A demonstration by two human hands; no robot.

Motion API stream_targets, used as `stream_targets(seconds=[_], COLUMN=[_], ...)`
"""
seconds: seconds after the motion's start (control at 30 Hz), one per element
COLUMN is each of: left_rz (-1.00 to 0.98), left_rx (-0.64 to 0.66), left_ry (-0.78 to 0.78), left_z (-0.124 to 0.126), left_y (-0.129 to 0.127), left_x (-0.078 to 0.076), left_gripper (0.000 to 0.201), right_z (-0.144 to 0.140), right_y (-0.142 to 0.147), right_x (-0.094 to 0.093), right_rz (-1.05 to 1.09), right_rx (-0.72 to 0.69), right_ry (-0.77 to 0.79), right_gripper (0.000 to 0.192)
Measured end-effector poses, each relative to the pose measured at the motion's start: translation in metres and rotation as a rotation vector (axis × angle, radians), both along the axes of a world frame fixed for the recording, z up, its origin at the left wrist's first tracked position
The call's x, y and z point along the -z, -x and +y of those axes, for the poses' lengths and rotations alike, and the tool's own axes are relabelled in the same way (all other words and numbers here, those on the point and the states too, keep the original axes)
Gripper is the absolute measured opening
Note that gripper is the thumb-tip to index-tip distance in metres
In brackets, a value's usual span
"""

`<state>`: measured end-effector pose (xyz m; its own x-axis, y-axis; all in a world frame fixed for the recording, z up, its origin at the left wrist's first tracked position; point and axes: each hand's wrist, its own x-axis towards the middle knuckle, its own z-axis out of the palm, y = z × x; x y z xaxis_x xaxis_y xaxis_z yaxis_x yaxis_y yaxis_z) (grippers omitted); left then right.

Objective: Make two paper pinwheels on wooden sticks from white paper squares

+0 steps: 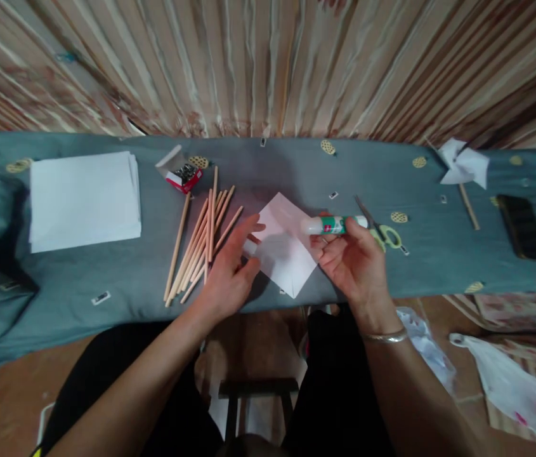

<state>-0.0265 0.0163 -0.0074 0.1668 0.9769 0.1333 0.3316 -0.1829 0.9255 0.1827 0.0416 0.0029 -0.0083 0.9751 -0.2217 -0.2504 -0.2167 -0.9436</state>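
Note:
My right hand (356, 263) holds a glue stick (337, 225) with a green and white label, lying nearly level, its whitish end pointing left. A square of white paper (283, 244) lies cornerwise on the cloth below it. Over the paper's left corner is my left hand (229, 273), with a small white piece (249, 247), which looks like the glue stick's cap, between its thumb and fingers. Several wooden sticks (208, 231) lie in a loose pile just left of that hand. Scissors (384, 233) with light green handles rest behind my right hand, partly covered.
A stack of white paper (84, 200) lies at the left. Behind the sticks stands an opened red and white box (182, 172) of small metal pieces. To the right are a paper pinwheel (464, 166) on a stick and a dark phone (524, 227). A striped curtain (268, 70) hangs behind.

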Motion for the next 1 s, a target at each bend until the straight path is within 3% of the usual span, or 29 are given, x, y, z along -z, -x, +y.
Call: stream_targets(seconds=[0.17,0.33,0.5,0.63,0.77,0.9,1.0], left_rz=[-0.266,-0.632,-0.701,-0.875,-0.85,-0.637,-0.594], left_rx=[-0.043,-0.122,-0.162,-0.184,-0.166,-0.176,-0.172], left_ry=[0.149,0.293,0.399,0.477,0.473,0.329,0.259], left_z=[-0.001,-0.002,-0.002,-0.004,-0.006,-0.007,-0.006], left_y=[-0.004,-0.011,-0.009,-0.005,-0.005,-0.007,-0.008], left_x=[0.0,-0.007,-0.021,-0.028,-0.027,-0.024,-0.024], left_gripper=[0.048,0.031,0.031,0.034,0.036,0.041,0.034], right_z=[-0.012,-0.017,-0.018,-0.019,-0.021,-0.024,-0.026], right_y=[0.015,0.023,0.028,0.031,0.032,0.03,0.028], right_x=[-0.004,-0.008,-0.012,-0.014,-0.017,-0.017,-0.016], right_rz=[0.264,0.415,0.473,0.522,0.577,0.565,0.549], right_rx=[-0.049,-0.076,-0.071,-0.068,-0.08,-0.081,-0.098], right_ry=[0.125,0.131,0.09,0.1,0.13,0.133,0.134], right_gripper=[0.026,0.026,0.024,0.026,0.027,0.025,0.024])
